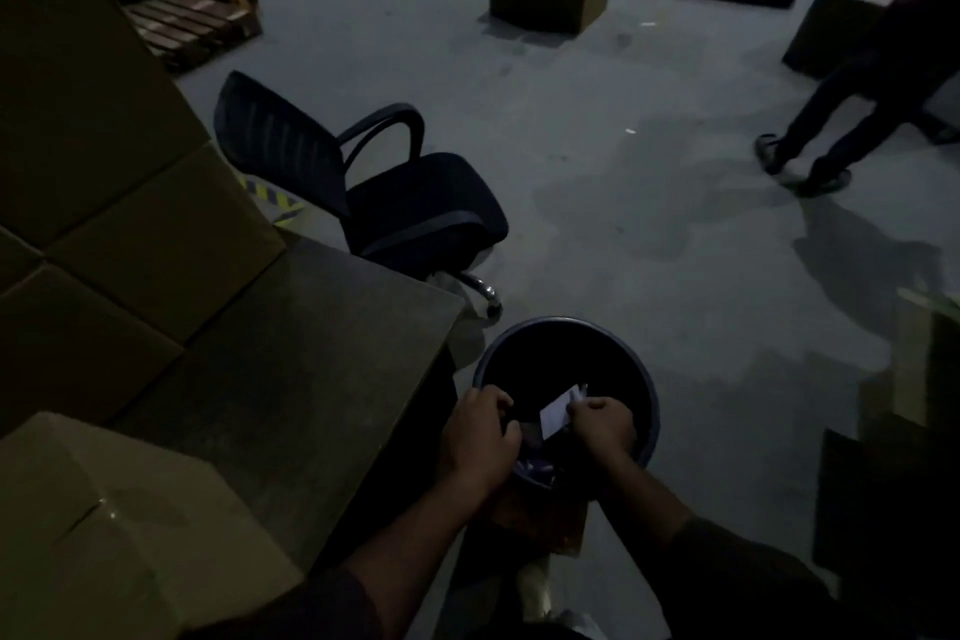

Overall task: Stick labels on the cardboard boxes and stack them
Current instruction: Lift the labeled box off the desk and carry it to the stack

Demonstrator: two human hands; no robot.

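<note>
**Over the bin: label being peeled**

Both hands hovered over the black bin [566, 379], which served as the landmark here. The right hand [602, 424] had its fingers [582, 405] curled, pinching a small white label [556, 415] above the bin's mouth. The left hand [480, 431] was clenched close beside it, fingers curled inward; whether they gripped backing paper was too dark to tell. This looked like the peeling step, scrap going into the bin where pale bits already lay.

Left of the bin sat the desk [311, 353], and on it, nearer the camera, a closed cardboard box [104, 525]; more stacked boxes [104, 172] rose at the desk's far left. The next move likely called for carrying the label left to that near box and pressing it flat.

Beyond the bin stood an office chair [395, 187], close to the desk corner and perhaps in the way. Far right of the bin, another person's legs [826, 135] were on the floor, well apart.
</note>
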